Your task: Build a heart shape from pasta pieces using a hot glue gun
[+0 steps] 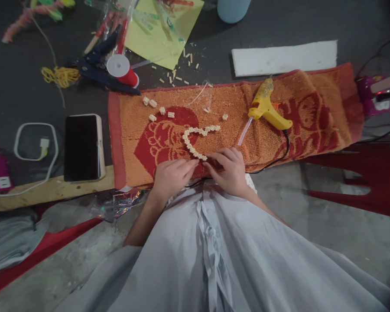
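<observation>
A curved chain of small cream pieces (189, 144), shaped like part of a heart outline, lies on an orange and red towel (133, 143). At its lower end the fingertips of both hands come close together. My left hand (173, 175) is closed, its thumb and forefinger pinched at that end. Opposite it my right hand (230, 170) is also closed, thumb and forefinger on the chain's tip. The fingers partly hide the piece between them. Right of the chain rests a yellow hot glue gun (268, 110) with a clear glue stick (245, 131) sticking out.
Several loose cream clusters (162, 111) sit on the towel; small cream bits (178, 79) scatter beyond it. Around are a white board (284, 58), a red thread spool (130, 78), dark-blue-handled pliers (100, 78), a phone (81, 147) and a white cable (56, 147). The glue gun's cord (284, 151) crosses the towel.
</observation>
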### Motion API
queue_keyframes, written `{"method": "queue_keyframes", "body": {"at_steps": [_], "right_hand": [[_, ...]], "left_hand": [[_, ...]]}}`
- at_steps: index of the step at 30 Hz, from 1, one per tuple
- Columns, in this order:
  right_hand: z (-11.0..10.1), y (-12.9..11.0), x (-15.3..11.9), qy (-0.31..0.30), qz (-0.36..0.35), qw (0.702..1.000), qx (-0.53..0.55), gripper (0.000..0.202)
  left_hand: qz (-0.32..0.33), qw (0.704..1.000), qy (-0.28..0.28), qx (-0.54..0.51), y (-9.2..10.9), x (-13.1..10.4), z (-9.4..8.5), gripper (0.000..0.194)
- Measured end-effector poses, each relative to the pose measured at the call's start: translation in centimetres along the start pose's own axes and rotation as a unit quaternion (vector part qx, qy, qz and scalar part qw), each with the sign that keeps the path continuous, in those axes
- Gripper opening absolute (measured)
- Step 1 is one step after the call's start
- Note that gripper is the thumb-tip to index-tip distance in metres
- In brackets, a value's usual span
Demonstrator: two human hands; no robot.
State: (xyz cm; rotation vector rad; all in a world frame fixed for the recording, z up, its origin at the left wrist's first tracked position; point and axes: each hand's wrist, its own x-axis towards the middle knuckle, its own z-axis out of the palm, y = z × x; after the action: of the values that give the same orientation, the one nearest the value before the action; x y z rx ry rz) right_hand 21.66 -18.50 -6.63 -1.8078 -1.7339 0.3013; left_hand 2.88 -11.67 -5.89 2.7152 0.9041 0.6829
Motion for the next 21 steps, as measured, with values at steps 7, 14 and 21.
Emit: {"method": "queue_keyframes", "body": {"at_steps": [7,14,21], "right_hand": [[0.09,-0.04,0.01,0.005,0.008,1.000,0.006,0.023],[0.12,0.03,-0.05,-0.011,0.022,1.000,0.006,0.024],[0.09,0.07,0.02,0.004,0.000,1.000,-0.005,0.023]], "left_hand": [[0.003,1.000,-0.006,0.001,0.01,-0.01,-0.06,0.025],[-0.022,0.999,-0.025,-0.005,0.01,-0.14,0.07,0.027],[-0.013,1.000,-0.014,0.005,0.06,-0.04,0.02,0.026]]}}
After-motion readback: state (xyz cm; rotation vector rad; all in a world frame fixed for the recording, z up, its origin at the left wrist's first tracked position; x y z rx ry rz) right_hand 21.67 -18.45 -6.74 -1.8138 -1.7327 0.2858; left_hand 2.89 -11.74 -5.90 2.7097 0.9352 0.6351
